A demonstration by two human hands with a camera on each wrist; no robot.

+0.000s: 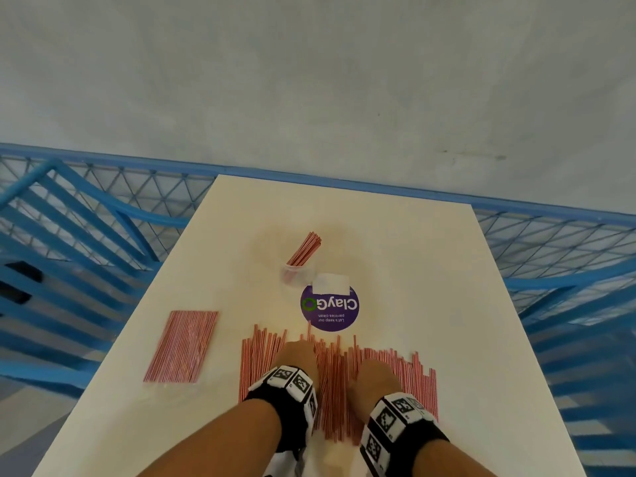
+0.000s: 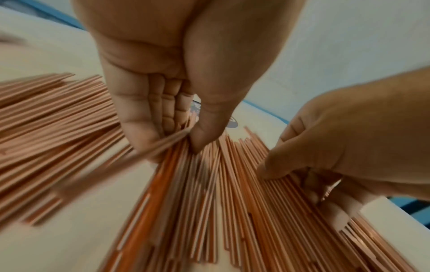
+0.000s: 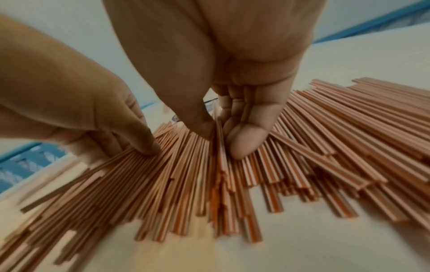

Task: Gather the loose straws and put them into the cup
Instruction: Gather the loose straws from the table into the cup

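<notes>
Our left hand pinches a few straws between thumb and curled fingers, lifting their far ends clear of the heap, we judge so a small bunch can be peeled off without dragging its neighbours. Our right hand does the same just beside it: thumb and fingers closed on a thin sheaf standing on edge, probably to square it up before lifting.

Both hands work over the loose straws, which lie in a broad band along the near edge of the surface. Their long axes run from the near edge toward the far edge, roughly parallel, with ragged ends.

Beyond them, toward the middle of the surface, lies a round purple sticker, and just past it the clear cup, already holding a bundle that leans away toward the far edge. Near the left edge lies a flat pack of straws, its length also running near to far.
</notes>
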